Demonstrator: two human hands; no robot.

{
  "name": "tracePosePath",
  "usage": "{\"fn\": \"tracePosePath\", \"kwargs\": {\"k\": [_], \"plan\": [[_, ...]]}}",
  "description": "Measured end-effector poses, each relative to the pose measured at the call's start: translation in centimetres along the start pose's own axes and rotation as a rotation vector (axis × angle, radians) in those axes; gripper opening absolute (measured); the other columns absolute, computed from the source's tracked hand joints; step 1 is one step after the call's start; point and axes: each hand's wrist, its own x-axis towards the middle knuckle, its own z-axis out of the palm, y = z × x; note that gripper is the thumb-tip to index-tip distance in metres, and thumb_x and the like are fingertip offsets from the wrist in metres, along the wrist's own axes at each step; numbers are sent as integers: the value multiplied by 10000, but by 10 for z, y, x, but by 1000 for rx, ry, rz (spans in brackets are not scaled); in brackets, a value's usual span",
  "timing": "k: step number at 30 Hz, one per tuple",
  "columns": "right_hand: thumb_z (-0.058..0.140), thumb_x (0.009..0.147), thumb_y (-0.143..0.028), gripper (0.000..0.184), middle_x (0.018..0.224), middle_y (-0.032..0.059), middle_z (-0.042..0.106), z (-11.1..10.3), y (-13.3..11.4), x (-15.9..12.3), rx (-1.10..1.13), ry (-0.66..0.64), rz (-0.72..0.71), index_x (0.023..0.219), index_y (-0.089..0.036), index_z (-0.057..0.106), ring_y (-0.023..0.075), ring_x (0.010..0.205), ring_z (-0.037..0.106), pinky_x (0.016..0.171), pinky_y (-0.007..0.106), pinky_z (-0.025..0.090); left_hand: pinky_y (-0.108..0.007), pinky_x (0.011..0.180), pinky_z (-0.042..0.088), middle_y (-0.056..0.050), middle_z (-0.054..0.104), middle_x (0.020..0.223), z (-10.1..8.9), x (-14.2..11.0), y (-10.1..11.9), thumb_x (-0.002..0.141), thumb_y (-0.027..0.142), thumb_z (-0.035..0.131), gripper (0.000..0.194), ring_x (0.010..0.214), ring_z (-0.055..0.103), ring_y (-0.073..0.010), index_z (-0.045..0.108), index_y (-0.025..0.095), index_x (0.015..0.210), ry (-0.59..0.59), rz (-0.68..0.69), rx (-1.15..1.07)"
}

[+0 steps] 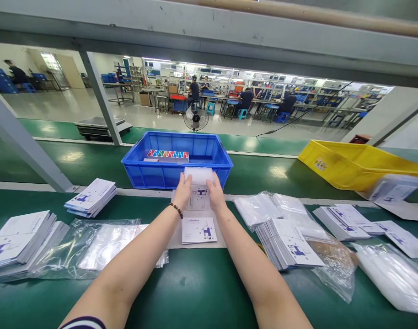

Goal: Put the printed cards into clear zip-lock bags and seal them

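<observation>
Both my arms reach forward over the green bench. My left hand [182, 191] and my right hand [214, 191] together grip a clear plastic bag [199, 175] with a white printed leaflet [199, 197] inside it, held up just in front of the blue crate [140, 172]. Their fingers curl around the bag's upper edge. Below the hands another white leaflet [198, 230] lies flat on a pale sheet. Inside the crate rests a box with coloured stripes [168, 155].
Leaflet stacks [91, 197] [13, 240] and clear bags [92, 246] lie at left. More leaflets [289, 244] and bags [274, 208] lie at right, with a yellow crate [353, 164] behind. A grey post [24, 146] slants at left. People work at distant benches.
</observation>
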Motion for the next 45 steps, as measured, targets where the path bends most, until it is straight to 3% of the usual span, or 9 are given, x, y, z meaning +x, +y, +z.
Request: {"fn": "tracePosePath", "kwargs": {"k": [6,9,12,17,21,26,32,39,45], "plan": [[409,796,-420,565,1373,102,294,-34,-7,-27,-51,149,52,1286,-180,266,189,1260,284,1026,383,262,-272,1010,246,-77,303,1376,-42,-23,33,787,366,484,500,1264,271,-170,351,212,1244,6,157,135],[473,757,-414,488,1277,116,417,-48,-10,-59,-58,150,58,1174,-174,399,205,1190,386,996,380,311,-282,878,378,-84,549,1095,-74,-50,48,768,307,478,387,1047,499,-172,432,190,1133,-92,228,299],[542,704,-384,414,1167,121,504,-53,-13,-91,-44,107,79,1049,-164,481,223,1123,448,956,383,357,-255,663,415,-12,591,697,-103,-82,56,771,314,418,193,705,562,-156,534,186,857,-247,180,612],[547,705,-371,319,1065,111,562,-46,-21,-130,-38,-11,82,958,-177,537,224,960,546,815,373,454,-257,515,304,-33,556,566,-138,-121,40,751,370,400,283,563,510,-182,482,188,550,-314,40,1243],[526,723,-349,208,1040,91,581,-34,-25,-151,-122,-144,-9,840,-188,584,219,979,535,841,357,430,-258,524,297,-60,569,561,-153,-128,19,649,284,520,163,582,537,-209,466,186,531,-324,-66,1381],[506,735,-367,209,846,70,633,-14,-17,-170,-159,-271,37,775,-184,600,195,820,582,761,336,459,-241,510,303,-58,586,596,-145,-134,22,696,247,437,196,585,542,-188,450,185,510,-333,-49,1299],[485,740,-351,271,607,4,591,0,-7,-183,-119,-497,265,899,-159,594,132,484,542,467,249,435,-215,436,295,24,489,416,-98,-159,20,691,307,452,232,396,457,-124,437,189,492,-471,-179,871],[347,784,-143,262,730,60,618,-8,-4,-185,-764,-386,-216,785,-182,605,173,677,564,624,277,437,-198,359,293,37,449,429,-68,-159,-6,723,436,422,325,365,433,-104,449,176,530,-440,-289,585],[399,729,-110,376,893,84,598,-7,-10,-190,-839,-450,-290,1082,-173,511,182,754,552,648,279,442,-185,381,285,33,441,458,-69,-159,-20,703,372,444,294,414,410,-86,435,162,498,-356,-315,379]]}}
